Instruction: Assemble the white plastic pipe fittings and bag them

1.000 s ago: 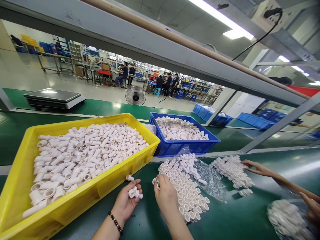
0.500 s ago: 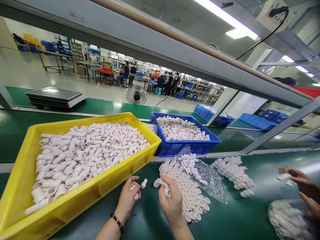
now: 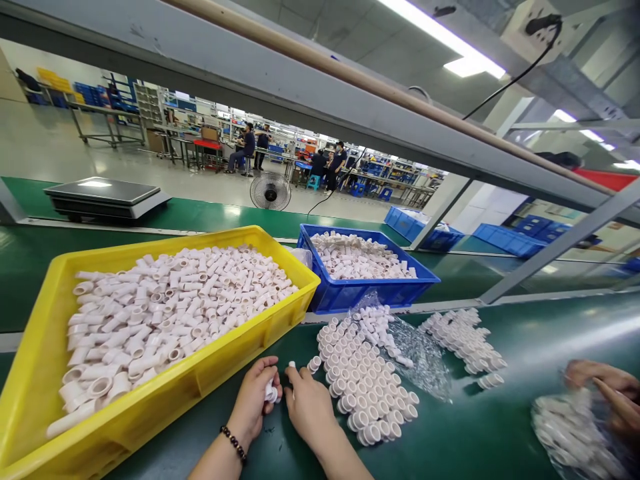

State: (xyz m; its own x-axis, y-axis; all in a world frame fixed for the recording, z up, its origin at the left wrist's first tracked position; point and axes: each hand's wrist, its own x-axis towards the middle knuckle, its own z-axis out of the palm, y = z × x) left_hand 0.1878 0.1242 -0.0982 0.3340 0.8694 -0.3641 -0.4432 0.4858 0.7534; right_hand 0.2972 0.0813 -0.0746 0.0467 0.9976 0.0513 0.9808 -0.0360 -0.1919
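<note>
My left hand [image 3: 256,395], with a beaded bracelet at its wrist, is curled around white plastic pipe fittings [image 3: 271,392]; the palm hides part of them. Close beside it, my right hand [image 3: 309,403] reaches down to the green table, its fingertips closed on a small white pipe fitting [image 3: 292,365]. Only the end of that piece shows past the fingers. Just right of my right hand, another fitting [image 3: 314,364] lies by the edge of a block of fittings in rows [image 3: 363,383], their round openings facing me.
A yellow bin [image 3: 200,387] full of fittings stands left, a blue bin [image 3: 375,293] behind the rows. Loose fittings [image 3: 375,323] lie on clear plastic film [image 3: 423,360]. At right, a co-worker's hands [image 3: 603,383] are by a bag of fittings [image 3: 573,427]. A scale [image 3: 105,193] sits behind.
My right hand has moved left from the rows to the small loose fitting; the fitting it held before is no longer seen in it. The co-worker's hands have lowered toward the bag.
</note>
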